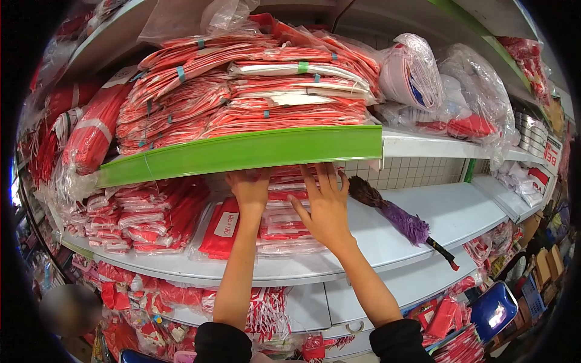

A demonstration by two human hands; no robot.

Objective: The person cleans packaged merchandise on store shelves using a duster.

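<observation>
My right hand (325, 209) lies with spread fingers on a stack of red and white packets in clear plastic (283, 219) on the middle shelf. Its fingertips reach up to the green shelf edge. To the left, my left hand (249, 192) reaches in at the top of the same stack, fingers apart, their tips partly hidden under the green edge. Below its wrist sits a folded red packet (219, 233) with a handwritten white label (227, 224). Neither hand visibly grips anything.
A feather duster (402, 222) lies on the middle shelf at right. More red packets (148, 215) are piled at left. Above, the green shelf edge (242, 153) fronts tall stacks of red packets (254, 91). Lower shelves hold bagged goods; a blue chair back (494, 307) stands at lower right.
</observation>
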